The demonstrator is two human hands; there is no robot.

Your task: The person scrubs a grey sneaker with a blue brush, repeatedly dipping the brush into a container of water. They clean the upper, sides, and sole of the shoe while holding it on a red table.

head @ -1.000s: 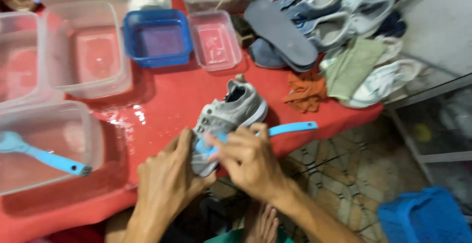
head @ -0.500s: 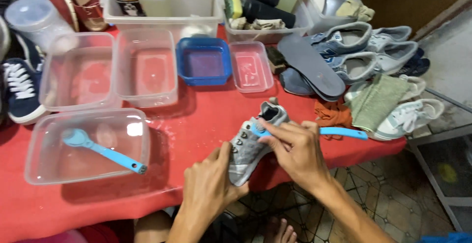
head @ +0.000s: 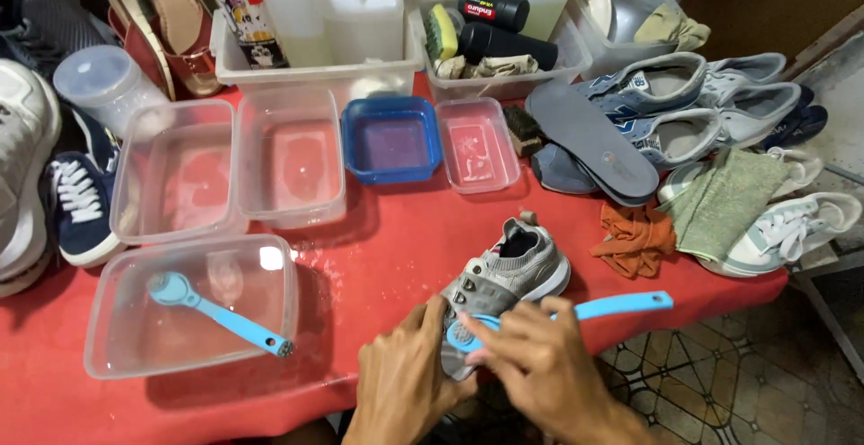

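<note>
A grey knit sneaker [head: 508, 274] lies on the red tablecloth [head: 387, 238] near the front edge, toe toward me. My left hand [head: 400, 382] grips its toe end from the left. My right hand [head: 540, 364] holds a blue long-handled brush [head: 585, 310] and presses its head against the toe of the sneaker. The handle sticks out to the right, over the table edge.
A clear tub [head: 193, 314] at the front left holds a second blue brush [head: 216, 313]. Behind stand two more clear tubs [head: 229, 170], a blue tub [head: 391, 139] and a small clear one [head: 477, 143]. Insoles, sneakers [head: 684, 103], a green cloth and an orange rag [head: 634, 238] fill the right side. Bottles stand at the back.
My view has tilted up and the table sits lower in frame. Both hands stay on the sneaker, the brush still at its toe.
</note>
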